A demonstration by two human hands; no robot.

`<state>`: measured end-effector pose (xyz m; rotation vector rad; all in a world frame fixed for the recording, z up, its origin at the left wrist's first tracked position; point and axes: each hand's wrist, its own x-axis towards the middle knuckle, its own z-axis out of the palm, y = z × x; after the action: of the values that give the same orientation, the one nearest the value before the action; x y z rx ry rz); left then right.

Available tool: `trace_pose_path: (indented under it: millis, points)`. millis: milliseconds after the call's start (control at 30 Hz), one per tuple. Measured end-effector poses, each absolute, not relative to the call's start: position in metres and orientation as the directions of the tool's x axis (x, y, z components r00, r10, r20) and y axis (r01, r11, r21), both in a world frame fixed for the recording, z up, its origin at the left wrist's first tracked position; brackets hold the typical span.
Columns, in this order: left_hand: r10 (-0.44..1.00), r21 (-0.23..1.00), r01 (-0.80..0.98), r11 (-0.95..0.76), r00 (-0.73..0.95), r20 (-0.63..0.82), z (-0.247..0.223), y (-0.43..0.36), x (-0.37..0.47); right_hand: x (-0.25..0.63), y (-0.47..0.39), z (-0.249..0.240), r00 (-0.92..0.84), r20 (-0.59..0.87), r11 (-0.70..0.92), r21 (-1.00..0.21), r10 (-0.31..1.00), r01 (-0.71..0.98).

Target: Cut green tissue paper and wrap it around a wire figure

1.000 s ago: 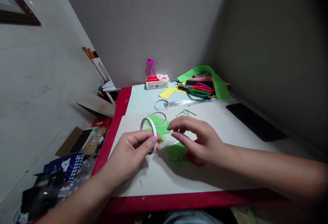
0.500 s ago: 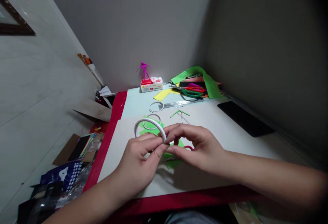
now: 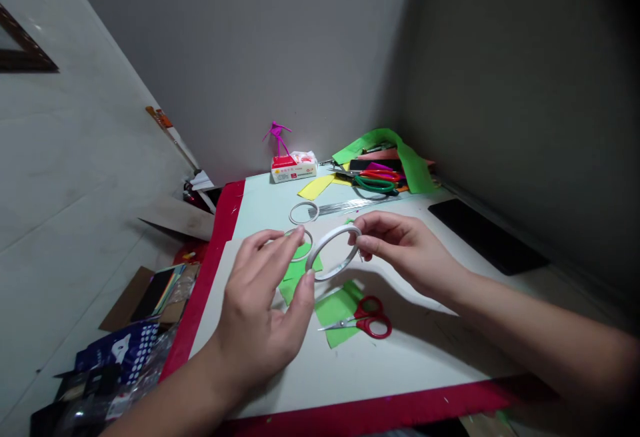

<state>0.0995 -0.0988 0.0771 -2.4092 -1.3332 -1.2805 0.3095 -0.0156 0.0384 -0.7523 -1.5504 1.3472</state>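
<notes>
Pinching the white tape roll (image 3: 326, 237) by its edge, the right hand (image 3: 400, 240) holds it up between both hands; the left hand (image 3: 260, 297) is open, its thumb at the roll's near side, contact unclear. Beyond the hands, a red-and-white box (image 3: 294, 174) bears print too small to read. Left of the left hand, a blue bag (image 3: 120, 350) shows a white figure and dots. The left fingers partly hide a second ring (image 3: 311, 244); far left, a picture frame (image 3: 25, 56) is cut off.
</notes>
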Motion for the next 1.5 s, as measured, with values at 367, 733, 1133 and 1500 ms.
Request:
trace_pose_path:
  millis: [367,733,1133,1500]
  points:
    - [0.832,0.587,0.591,-0.554,0.373,0.41,0.067,-0.084,0.107,0.308,-0.032,0.029,-0.42,0.723,0.832,-0.519,0.549,0.195]
    - [0.924,0.911,0.301,-0.281,0.341,0.172,0.072,-0.069,0.098,0.312,-0.02,0.033,-0.339,0.445,0.519,-0.838,0.829,0.166]
    - [0.797,0.63,0.497,-0.597,0.457,0.394,0.061,-0.08,0.102,0.309,-0.035,0.036,-0.534,0.704,0.854,-0.515,0.469,0.072]
    - [0.903,0.784,0.482,-0.391,0.368,0.223,0.068,-0.075,0.092,0.301,-0.025,0.026,-0.47,0.12,0.052,-0.987,0.874,-0.155]
